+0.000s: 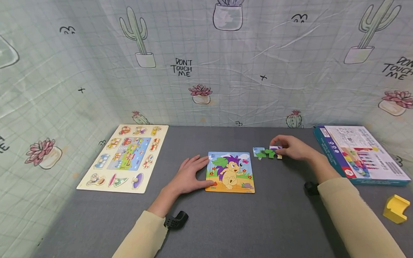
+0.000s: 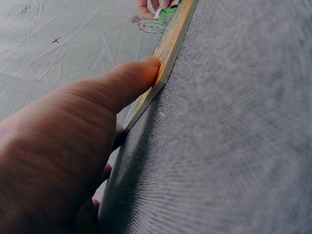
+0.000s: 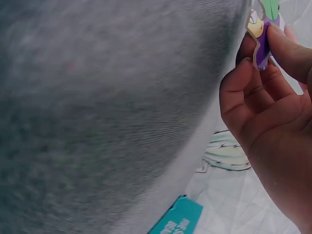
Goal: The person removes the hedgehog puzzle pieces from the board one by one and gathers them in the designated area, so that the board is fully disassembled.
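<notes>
A square puzzle board (image 1: 230, 171) with a purple-spined hedgehog picture lies flat in the middle of the table. My left hand (image 1: 187, 177) rests at its left side, fingers spread, fingertips by the upper left edge. In the left wrist view the thumb (image 2: 139, 78) presses on the board's face near its edge. Right of the board, my right hand (image 1: 292, 147) pinches a jigsaw piece (image 3: 262, 46) with purple and yellow on it, thumb on the printed side. A blue and green jigsaw piece (image 1: 259, 152) and a green one (image 1: 269, 153) sit beside it on the table.
At the left lies a cream board (image 1: 136, 185) with vehicle and toy pictures. A flat teal-edged box (image 1: 366, 153) stands at the back right, with a yellow block (image 1: 396, 209) in front. A patterned cloth (image 1: 228, 84) hangs behind the grey table (image 1: 257, 233).
</notes>
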A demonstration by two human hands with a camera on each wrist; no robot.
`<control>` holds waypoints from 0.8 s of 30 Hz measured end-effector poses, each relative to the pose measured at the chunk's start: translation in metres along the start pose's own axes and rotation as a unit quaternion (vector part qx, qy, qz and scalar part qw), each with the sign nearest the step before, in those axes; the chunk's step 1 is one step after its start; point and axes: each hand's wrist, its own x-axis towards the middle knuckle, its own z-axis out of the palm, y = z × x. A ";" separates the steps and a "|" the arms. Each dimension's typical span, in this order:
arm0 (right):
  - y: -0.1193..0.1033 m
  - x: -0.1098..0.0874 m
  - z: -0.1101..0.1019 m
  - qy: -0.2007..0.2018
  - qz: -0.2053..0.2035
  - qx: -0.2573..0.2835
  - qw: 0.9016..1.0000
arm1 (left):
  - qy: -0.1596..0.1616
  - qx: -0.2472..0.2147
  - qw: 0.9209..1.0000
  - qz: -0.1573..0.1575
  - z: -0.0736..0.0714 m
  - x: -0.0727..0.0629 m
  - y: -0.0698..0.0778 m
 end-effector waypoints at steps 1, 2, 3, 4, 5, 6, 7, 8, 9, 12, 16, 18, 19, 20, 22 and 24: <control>0.002 -0.001 0.000 0.001 0.003 0.002 1.000 | 0.000 -0.002 1.000 0.000 0.000 0.000 0.000; 0.003 -0.001 0.000 0.003 0.006 0.002 1.000 | 0.000 -0.001 1.000 0.000 0.000 0.000 -0.001; 0.004 -0.001 0.000 0.005 0.009 0.001 1.000 | 0.000 0.000 1.000 0.000 0.001 0.000 -0.001; 0.005 -0.001 0.000 0.007 0.012 0.000 1.000 | 0.001 0.000 1.000 0.002 0.001 0.001 -0.001; 0.005 -0.001 0.000 0.010 0.013 -0.001 1.000 | 0.001 0.000 1.000 0.002 0.001 0.001 -0.001; 0.005 -0.001 0.000 0.014 0.014 -0.003 1.000 | 0.002 0.000 1.000 0.002 0.001 0.001 -0.002; 0.006 0.000 0.001 0.017 0.016 -0.006 1.000 | 0.003 -0.001 1.000 0.003 0.001 0.001 -0.002; 0.005 0.000 0.002 0.020 0.018 -0.009 1.000 | 0.003 -0.001 1.000 0.002 0.001 0.001 -0.002; 0.005 0.001 0.003 0.022 0.020 -0.011 0.999 | 0.003 -0.001 1.000 0.001 0.001 0.001 -0.002; 0.005 0.001 0.005 0.029 0.025 -0.016 0.999 | 0.002 0.002 1.000 -0.002 0.002 0.001 -0.002; 0.006 0.000 0.006 0.034 0.028 -0.017 0.999 | 0.004 0.002 1.000 -0.001 0.002 0.001 -0.001; 0.007 0.000 0.005 0.031 0.030 -0.016 0.999 | 0.005 0.001 1.000 0.000 0.001 0.001 0.000; 0.008 -0.001 0.005 0.029 0.030 -0.017 0.999 | 0.004 0.000 1.000 -0.001 0.001 0.001 0.000; 0.008 -0.001 0.005 0.025 0.030 -0.018 0.999 | 0.004 0.001 1.000 -0.001 0.001 0.000 0.000; 0.009 -0.001 0.004 0.019 0.030 -0.019 0.999 | 0.004 0.001 1.000 -0.001 0.001 0.000 0.000; 0.009 -0.002 0.003 0.011 0.027 -0.024 0.999 | 0.004 0.001 1.000 -0.001 0.001 0.000 0.000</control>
